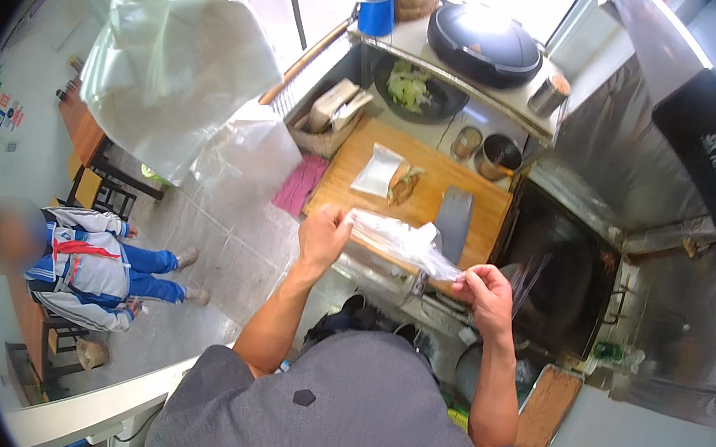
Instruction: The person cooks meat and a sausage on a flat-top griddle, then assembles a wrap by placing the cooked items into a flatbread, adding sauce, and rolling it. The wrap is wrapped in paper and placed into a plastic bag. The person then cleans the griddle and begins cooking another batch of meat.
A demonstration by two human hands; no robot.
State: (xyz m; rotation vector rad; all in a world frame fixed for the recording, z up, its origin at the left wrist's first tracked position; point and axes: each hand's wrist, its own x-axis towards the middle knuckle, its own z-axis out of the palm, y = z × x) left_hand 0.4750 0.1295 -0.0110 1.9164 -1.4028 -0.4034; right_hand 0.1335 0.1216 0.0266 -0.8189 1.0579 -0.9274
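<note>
A clear plastic bag [400, 238] is stretched between my two hands above the near edge of a wooden cutting board [368, 149]. My left hand [324, 238] pinches one end of the bag, and my right hand [488, 297] pinches the other, twisted end. On the board, just beyond the bag, lies a filled flatbread [404, 185] with some green leaf showing, beside a white paper sleeve [377, 170]. A cleaver [454, 220] with a broad grey blade lies to their right; its handle is hidden from view.
A dark griddle [550, 271] adjoins the board on the right. Behind stand a pan of chopped greens [409, 86], a metal pot [499, 157] and a round black electric appliance [485, 44]. A pink cloth [301, 185] and hanging plastic bags [175, 60] are at left. Another person [93, 255] stands further left.
</note>
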